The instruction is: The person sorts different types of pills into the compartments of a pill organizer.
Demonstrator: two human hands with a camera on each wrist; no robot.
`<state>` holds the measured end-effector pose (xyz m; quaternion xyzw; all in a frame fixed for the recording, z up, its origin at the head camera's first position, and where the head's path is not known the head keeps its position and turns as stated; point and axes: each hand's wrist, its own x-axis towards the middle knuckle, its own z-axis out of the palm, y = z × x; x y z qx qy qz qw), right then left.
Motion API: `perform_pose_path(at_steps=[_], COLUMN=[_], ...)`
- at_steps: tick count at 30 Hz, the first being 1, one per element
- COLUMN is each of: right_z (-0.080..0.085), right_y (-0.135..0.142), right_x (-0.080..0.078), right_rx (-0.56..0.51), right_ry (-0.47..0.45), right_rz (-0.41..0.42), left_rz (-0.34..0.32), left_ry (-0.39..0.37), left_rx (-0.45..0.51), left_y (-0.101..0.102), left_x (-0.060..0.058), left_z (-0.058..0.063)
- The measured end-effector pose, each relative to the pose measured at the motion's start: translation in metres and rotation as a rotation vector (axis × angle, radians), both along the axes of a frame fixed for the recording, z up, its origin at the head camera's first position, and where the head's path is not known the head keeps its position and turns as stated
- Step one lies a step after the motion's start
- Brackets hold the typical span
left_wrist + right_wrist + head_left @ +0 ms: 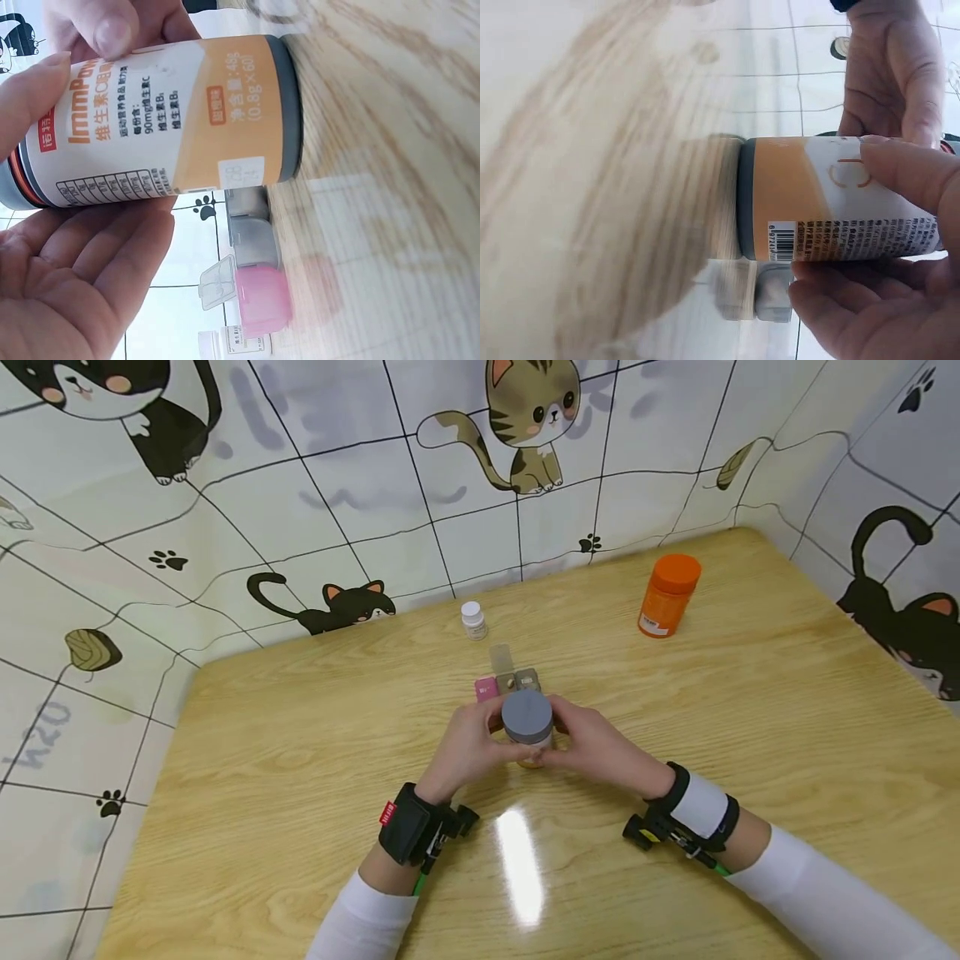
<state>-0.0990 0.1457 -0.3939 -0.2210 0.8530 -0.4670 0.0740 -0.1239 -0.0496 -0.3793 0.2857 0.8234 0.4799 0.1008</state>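
Observation:
A vitamin C tablet bottle (pixel 527 717) with a grey lid stands upright near the middle of the table, its base right at the wood. My left hand (pixel 472 739) grips it from the left, and my right hand (pixel 596 739) grips it from the right. Both thumbs lie on the near side of the label (pixel 150 120), which is white and orange. Just behind the bottle is a pill organizer (pixel 486 688) with pink and grey compartments, partly hidden by the bottle. One clear lid (pixel 501 658) of it is raised, and a small pale piece shows in that compartment.
Behind the organizer stands a small white bottle (pixel 473 620). An orange jar (pixel 669 596) with an orange lid is at the back right. The wooden table (pixel 315 760) meets a wall (pixel 360 493) with cat drawings behind it. Black wrist cameras (pixel 408 827) are strapped to both wrists.

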Motion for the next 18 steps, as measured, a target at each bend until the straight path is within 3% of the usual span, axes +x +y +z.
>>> perform_pose_path(at_steps=[13,18], right_z=[-0.0018,0.0013], right_y=[-0.008,-0.0055], right_x=[-0.0019,-0.0009], right_rx=[0.008,0.029], right_ry=[0.09,0.091], right_rz=[-0.047,-0.065], left_rz=[0.011,-0.049], left_ry=[-0.031,-0.022], left_rx=[0.002,-0.053], left_y=[-0.0007,-0.0066], left_x=[-0.0002,-0.003], left_z=[0.0008,0.0031])
